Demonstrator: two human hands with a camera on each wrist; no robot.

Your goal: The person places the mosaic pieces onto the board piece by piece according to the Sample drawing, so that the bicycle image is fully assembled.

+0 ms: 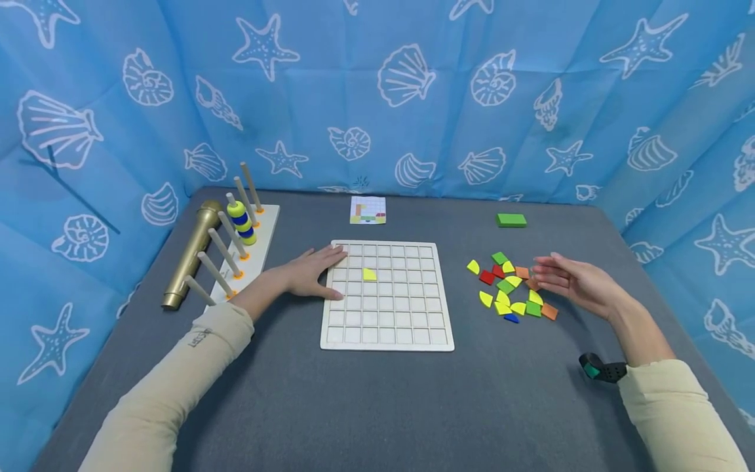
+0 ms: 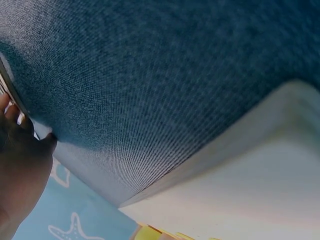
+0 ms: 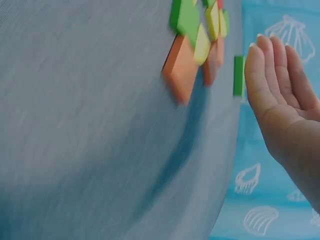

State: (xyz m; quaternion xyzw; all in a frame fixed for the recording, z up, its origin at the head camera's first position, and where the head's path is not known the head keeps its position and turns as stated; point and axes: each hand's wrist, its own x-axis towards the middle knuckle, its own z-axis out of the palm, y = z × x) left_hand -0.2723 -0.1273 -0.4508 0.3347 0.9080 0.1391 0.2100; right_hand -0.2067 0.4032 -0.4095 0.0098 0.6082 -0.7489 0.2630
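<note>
My left hand point(image 1: 309, 272) rests with fingers spread over the left edge of a white grid board point(image 1: 386, 319). One yellow quarter-round piece point(image 1: 369, 275) lies in a cell in the board's upper part. At the right, my right hand point(image 1: 580, 282) is held beside a scatter of small flat pieces, its fingers extended and nothing in them. Closest to it are an orange square point(image 1: 550, 311) and a green square point(image 1: 533, 308); yellow quarter-rounds, red squares and a blue piece point(image 1: 511, 318) lie farther left. The right wrist view shows the open palm point(image 3: 285, 95) above the cloth.
A peg stand point(image 1: 268, 229) with yellow and blue rings on one peg stands at the left, beside a brass-coloured tube point(image 1: 191, 255). Behind the board lies a small pattern card point(image 1: 368, 210). A green block point(image 1: 510, 220) sits at the back right. Blue curtains point(image 1: 377, 98) enclose the table.
</note>
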